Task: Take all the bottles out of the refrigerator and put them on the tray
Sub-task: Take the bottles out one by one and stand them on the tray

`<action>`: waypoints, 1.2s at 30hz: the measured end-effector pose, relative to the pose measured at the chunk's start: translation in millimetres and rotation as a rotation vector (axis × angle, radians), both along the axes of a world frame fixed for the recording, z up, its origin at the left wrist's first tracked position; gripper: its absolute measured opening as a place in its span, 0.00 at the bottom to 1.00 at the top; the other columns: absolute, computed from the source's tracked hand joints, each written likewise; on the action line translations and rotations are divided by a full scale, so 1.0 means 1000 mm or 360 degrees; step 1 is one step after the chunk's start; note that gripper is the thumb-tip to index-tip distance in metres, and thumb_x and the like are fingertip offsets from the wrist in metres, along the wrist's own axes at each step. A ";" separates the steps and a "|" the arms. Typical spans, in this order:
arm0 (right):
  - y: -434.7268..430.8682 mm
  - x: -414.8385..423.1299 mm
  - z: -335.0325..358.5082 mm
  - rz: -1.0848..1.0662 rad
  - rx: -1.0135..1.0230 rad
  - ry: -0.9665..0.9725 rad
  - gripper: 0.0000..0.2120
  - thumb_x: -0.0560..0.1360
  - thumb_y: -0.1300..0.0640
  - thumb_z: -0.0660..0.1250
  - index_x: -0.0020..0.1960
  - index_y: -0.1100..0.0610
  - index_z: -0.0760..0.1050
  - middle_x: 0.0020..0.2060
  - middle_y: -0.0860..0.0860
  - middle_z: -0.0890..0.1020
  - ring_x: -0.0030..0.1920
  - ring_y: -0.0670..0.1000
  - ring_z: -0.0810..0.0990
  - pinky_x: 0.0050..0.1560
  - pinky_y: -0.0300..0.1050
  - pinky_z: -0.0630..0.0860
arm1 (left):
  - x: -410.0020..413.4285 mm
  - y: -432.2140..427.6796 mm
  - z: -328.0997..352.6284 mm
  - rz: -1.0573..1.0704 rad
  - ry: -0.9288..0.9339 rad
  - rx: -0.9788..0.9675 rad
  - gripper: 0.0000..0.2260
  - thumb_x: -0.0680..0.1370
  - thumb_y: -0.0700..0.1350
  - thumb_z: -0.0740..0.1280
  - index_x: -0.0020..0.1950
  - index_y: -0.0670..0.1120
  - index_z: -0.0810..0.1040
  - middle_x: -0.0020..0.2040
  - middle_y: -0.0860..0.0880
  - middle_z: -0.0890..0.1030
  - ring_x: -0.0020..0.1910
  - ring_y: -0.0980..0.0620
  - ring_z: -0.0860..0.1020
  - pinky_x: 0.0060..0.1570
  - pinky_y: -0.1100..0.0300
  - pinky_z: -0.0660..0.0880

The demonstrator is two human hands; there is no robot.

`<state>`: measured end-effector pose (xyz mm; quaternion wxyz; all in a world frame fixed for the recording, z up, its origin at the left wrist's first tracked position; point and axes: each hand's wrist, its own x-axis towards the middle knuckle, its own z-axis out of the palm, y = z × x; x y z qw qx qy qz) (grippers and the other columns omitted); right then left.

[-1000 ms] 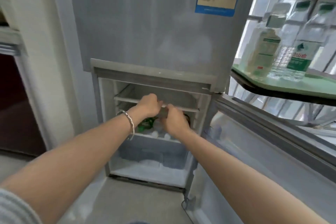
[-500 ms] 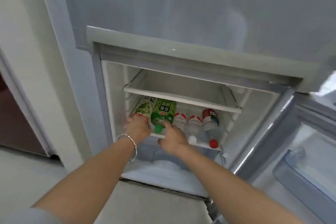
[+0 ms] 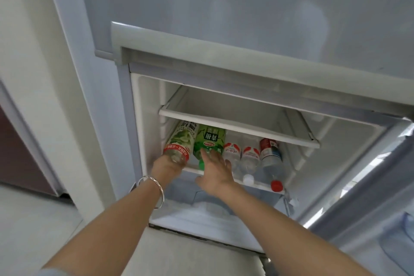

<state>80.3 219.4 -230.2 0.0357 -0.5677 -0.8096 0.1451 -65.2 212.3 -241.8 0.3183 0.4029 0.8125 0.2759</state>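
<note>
The refrigerator's lower compartment stands open, and several bottles lie on their sides on its middle shelf [image 3: 257,182], caps toward me. At the far left is a clear bottle with a green leafy label and red band [image 3: 181,141]; my left hand [image 3: 164,167] is closed around its neck end. Beside it lies a green bottle [image 3: 207,141]; my right hand [image 3: 214,170] rests flat on its cap end with fingers spread. Further right are two small water bottles with red-and-white labels [image 3: 231,152] [image 3: 249,155] and a red-capped bottle [image 3: 270,154]. The tray is out of view.
An upper shelf [image 3: 235,123] inside the compartment holds nothing. The open refrigerator door [image 3: 380,219] stands at the right. A frosted drawer [image 3: 206,206] sits below the bottle shelf. A pale wall and a dark red panel [image 3: 20,159] are at the left.
The view has dropped and closed in on the compartment, so the tray with bottles at the right has left the frame. My left hand has closed on the leafy-label bottle's neck.
</note>
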 end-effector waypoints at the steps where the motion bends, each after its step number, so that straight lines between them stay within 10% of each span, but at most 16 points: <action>1: -0.001 0.001 0.003 -0.0007 0.0006 0.0008 0.44 0.74 0.51 0.68 0.80 0.50 0.44 0.79 0.57 0.50 0.79 0.58 0.48 0.77 0.60 0.48 | 0.000 -0.001 0.004 0.0000 0.0038 0.0008 0.22 0.74 0.51 0.71 0.63 0.38 0.77 0.59 0.40 0.81 0.60 0.42 0.79 0.57 0.55 0.75; 19: -0.083 0.057 0.098 0.0044 -0.0241 0.0069 0.51 0.71 0.50 0.73 0.80 0.48 0.40 0.80 0.56 0.48 0.78 0.60 0.56 0.75 0.57 0.61 | 0.054 -0.109 0.206 -0.0267 0.1315 0.0360 0.15 0.79 0.50 0.64 0.59 0.41 0.73 0.52 0.43 0.82 0.51 0.43 0.81 0.41 0.57 0.74; 24: -0.102 0.078 0.137 0.0216 -0.0389 0.0445 0.61 0.56 0.41 0.79 0.79 0.45 0.48 0.75 0.51 0.66 0.70 0.55 0.70 0.70 0.55 0.70 | 0.090 -0.155 0.259 -0.0352 0.1541 0.0674 0.17 0.76 0.58 0.62 0.51 0.45 0.76 0.46 0.47 0.81 0.43 0.46 0.80 0.39 0.58 0.72; 36: -0.210 0.210 0.278 0.0204 -0.0166 0.1385 0.27 0.65 0.59 0.79 0.63 0.54 0.77 0.55 0.50 0.85 0.56 0.51 0.83 0.62 0.56 0.78 | 0.243 -0.223 0.393 -0.0474 0.1290 0.1523 0.18 0.70 0.61 0.64 0.42 0.46 0.77 0.39 0.49 0.80 0.40 0.45 0.79 0.37 0.58 0.69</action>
